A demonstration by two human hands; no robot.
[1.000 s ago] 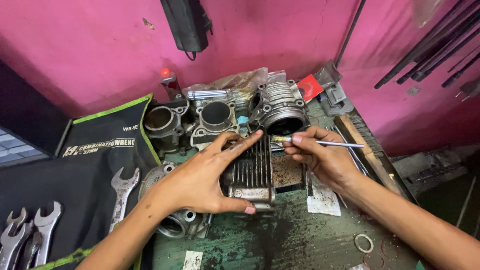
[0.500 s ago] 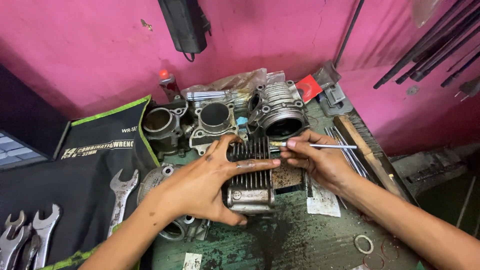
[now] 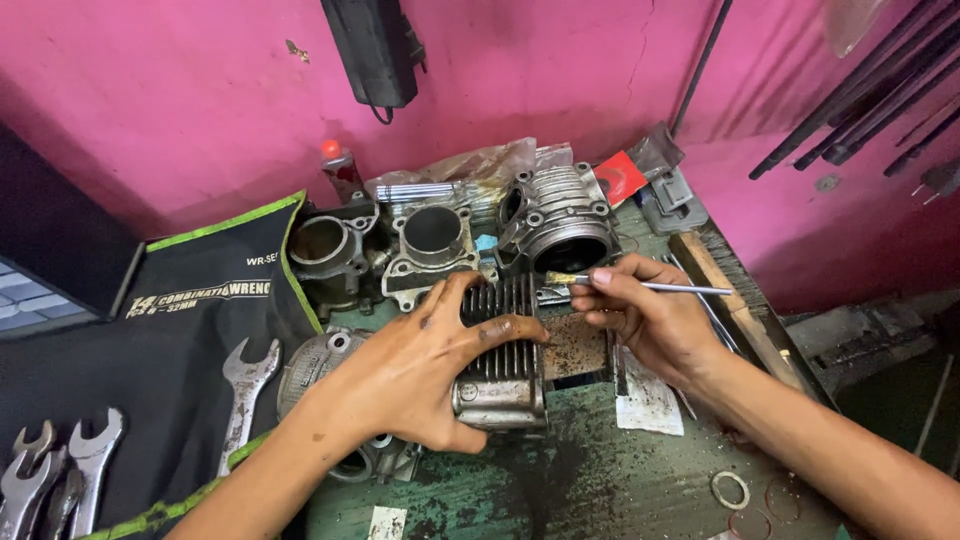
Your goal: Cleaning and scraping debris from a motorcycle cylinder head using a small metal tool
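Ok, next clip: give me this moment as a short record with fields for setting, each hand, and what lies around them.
setting: green workbench against a pink wall
left hand: spread over a finned cylinder, gripping it
right hand: pinches a small brush, bristles at the fins' far end
behind: three more cylinders in a row
left side: black wrench roll with wrenches
near edge: metal ring on the bench
right side: wooden strip

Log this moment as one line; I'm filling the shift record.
left hand: grips finned cylinder block | right hand: holds small brush, bristles at block's top | bench: green, grimy
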